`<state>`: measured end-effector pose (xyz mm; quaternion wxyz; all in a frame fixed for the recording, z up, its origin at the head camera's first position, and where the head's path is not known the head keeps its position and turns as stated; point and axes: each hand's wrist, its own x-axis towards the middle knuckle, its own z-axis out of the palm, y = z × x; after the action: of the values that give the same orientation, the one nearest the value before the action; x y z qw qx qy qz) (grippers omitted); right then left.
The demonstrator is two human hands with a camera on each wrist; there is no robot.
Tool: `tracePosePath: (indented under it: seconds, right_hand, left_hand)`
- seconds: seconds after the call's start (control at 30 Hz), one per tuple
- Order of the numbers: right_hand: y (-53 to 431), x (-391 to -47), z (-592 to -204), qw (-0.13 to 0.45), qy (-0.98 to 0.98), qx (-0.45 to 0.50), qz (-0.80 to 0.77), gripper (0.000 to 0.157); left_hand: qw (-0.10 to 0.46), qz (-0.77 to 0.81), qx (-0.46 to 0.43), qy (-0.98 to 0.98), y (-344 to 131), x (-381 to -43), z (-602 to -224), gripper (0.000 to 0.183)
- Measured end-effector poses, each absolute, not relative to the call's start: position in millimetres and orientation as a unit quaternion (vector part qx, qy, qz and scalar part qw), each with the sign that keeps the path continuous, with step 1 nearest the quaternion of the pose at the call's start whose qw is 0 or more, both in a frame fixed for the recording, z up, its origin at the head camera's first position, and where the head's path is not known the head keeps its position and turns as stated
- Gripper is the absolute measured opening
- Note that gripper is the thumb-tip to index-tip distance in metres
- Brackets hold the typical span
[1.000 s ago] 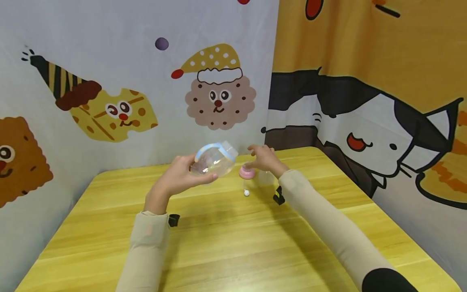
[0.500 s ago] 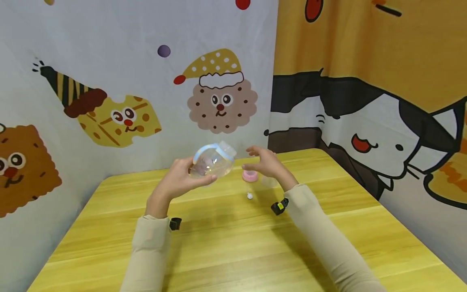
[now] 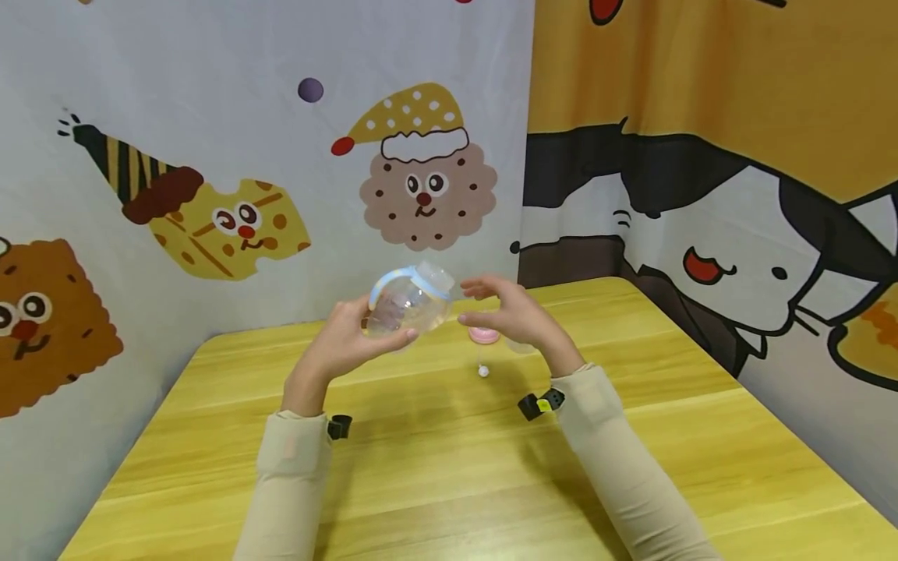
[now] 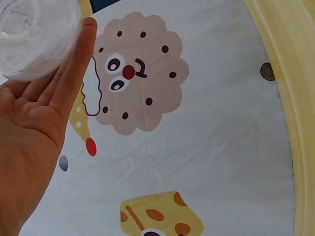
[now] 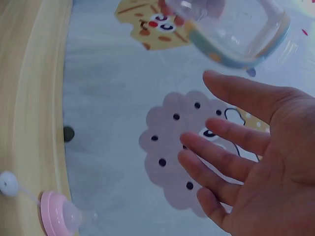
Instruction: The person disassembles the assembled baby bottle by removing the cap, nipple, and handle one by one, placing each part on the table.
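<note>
My left hand (image 3: 340, 339) holds a clear baby bottle (image 3: 414, 308) above the far part of the table, thumb and fingers around its body. The bottle lies tilted, its uncapped neck pointing up and to the right, with a blue-patterned band and handle. The left wrist view shows the bottle's round base (image 4: 32, 37) against the fingers. Close to the neck, my right hand (image 3: 519, 315) has its fingers spread and nothing in it. Beneath that hand, a pink collar (image 5: 53, 214) with a clear nipple sits on the table, a thin straw running to a white ball (image 5: 8, 183).
A clear cap (image 3: 519, 345) stands by the pink collar, partly hidden behind the right hand. The wooden table (image 3: 421, 467) meets printed cloth walls (image 3: 337, 273) at the back and right. Black devices, such as the right wrist camera (image 3: 540, 405), sit on both wrists.
My right hand has come away from the pink collar and moved left toward the bottle's neck. The left hand keeps its hold on the bottle. The head view has shifted slightly.
</note>
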<state>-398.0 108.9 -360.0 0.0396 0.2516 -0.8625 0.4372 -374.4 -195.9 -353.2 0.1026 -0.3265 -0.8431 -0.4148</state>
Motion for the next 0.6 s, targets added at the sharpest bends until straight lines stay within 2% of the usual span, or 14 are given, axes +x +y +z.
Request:
tracePosePath:
  seconds: [0.27, 0.47, 0.6]
  right_hand:
    - [98, -391, -358, -0.011, -0.84, 0.291, 0.458, 0.06]
    - [83, -389, -364, -0.063, -0.795, 0.31, 0.518, 0.046]
    - [73, -389, -368, -0.078, -0.759, 0.32, 0.561, 0.046]
  left_hand:
    - [0.106, -0.413, -0.321, -0.845, -195, -374, -353, 0.053]
    - [0.111, -0.422, -0.324, -0.839, -195, -374, -354, 0.053]
    - [0.12, -0.433, -0.33, -0.83, -194, -376, -354, 0.051]
